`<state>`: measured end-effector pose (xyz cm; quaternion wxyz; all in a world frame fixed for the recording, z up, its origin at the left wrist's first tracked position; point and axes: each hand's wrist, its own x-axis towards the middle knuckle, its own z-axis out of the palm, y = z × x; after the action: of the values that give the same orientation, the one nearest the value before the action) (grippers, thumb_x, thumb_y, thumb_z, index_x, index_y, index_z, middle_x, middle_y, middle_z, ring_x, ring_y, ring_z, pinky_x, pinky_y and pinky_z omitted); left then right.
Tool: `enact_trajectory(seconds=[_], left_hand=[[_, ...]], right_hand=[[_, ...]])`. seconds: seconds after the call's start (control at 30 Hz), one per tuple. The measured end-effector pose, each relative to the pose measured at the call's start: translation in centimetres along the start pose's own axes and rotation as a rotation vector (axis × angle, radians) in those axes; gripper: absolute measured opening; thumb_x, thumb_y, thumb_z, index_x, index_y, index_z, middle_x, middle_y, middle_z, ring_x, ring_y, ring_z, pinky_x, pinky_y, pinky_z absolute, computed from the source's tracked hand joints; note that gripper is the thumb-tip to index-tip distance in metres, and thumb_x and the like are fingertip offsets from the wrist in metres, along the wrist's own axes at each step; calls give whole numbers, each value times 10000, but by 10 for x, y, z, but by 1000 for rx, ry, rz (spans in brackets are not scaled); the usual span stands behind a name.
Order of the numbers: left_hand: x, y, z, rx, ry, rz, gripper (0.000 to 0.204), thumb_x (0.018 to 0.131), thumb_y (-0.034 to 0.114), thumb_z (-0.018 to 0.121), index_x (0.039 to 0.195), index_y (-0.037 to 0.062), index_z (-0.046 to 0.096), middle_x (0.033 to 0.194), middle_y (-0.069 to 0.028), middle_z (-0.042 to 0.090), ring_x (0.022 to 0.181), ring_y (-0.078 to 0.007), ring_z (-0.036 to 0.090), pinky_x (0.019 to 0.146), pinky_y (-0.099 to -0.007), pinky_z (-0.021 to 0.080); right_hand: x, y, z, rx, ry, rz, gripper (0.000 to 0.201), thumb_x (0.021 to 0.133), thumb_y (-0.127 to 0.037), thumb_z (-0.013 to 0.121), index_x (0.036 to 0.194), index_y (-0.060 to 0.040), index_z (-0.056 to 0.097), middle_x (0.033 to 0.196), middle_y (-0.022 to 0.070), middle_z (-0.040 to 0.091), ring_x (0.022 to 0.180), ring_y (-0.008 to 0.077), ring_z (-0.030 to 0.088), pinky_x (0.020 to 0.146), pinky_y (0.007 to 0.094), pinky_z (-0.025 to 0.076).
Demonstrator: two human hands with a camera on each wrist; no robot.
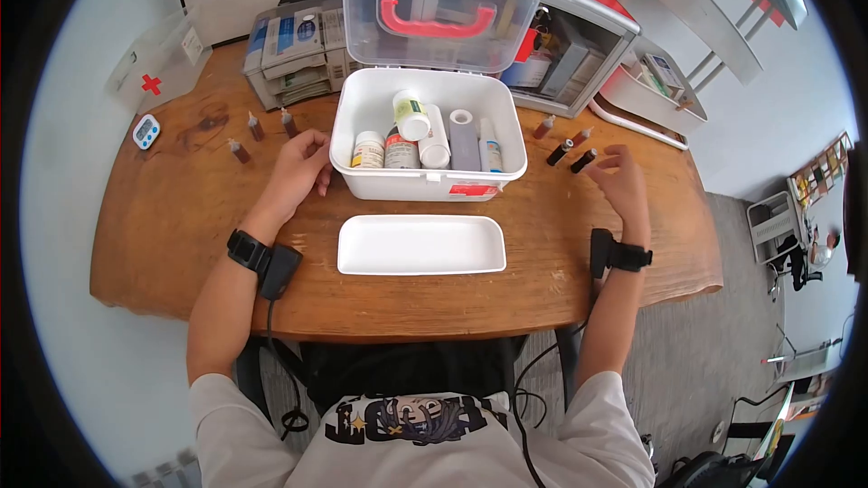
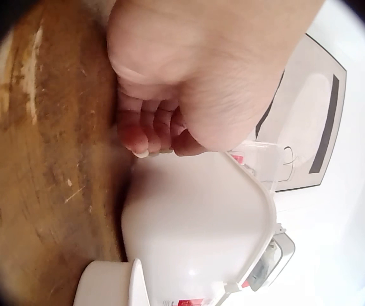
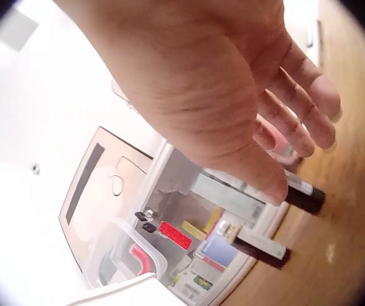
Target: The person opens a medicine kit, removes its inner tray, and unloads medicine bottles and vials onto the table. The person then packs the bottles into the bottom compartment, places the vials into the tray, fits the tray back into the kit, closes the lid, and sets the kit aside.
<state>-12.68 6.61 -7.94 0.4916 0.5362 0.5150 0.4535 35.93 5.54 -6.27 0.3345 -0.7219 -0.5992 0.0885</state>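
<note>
A white first-aid box (image 1: 425,176) stands open on the wooden table (image 1: 163,226), its clear lid (image 1: 438,14) with a red handle tilted back. Inside it are several bottles and tubes, some upright, some leaning: a yellow-labelled white bottle (image 1: 368,150), a dark one (image 1: 400,152), a white bottle with a green label (image 1: 411,115) and a grey roll (image 1: 464,140). The left hand (image 1: 298,172) rests beside the box's left wall, fingers (image 2: 145,131) curled loosely against it, gripping nothing. The right hand (image 1: 619,176) hovers relaxed with fingers spread, holding nothing, just beside small dark vials (image 1: 571,155). An empty white tray (image 1: 421,245) lies in front of the box. More brown vials (image 1: 262,131) stand at the left.
</note>
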Motion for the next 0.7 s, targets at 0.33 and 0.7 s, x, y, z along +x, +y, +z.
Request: enact_trajectory(seconds=[0.33,0.7], left_hand=[[2,8,5,-30,56,50,181,1023,197,525,945,45,586,671,16,555,533,-57,494,446,-207,381],[2,-11,0,-37,-41,17,176,1038,187,486,982,52,584,714,16,560,537,-52,484,461,-202,389]], right_hand=[[16,-208,-12,-260,-494,-812,421,868,-433,681,857,-12,692,754,93,699,685,238,648,575,325,496],[40,-286,97,-437,-786,-850,444,801,-405,673,733,35,681,652,131,645,507,235,617,457,350,496]])
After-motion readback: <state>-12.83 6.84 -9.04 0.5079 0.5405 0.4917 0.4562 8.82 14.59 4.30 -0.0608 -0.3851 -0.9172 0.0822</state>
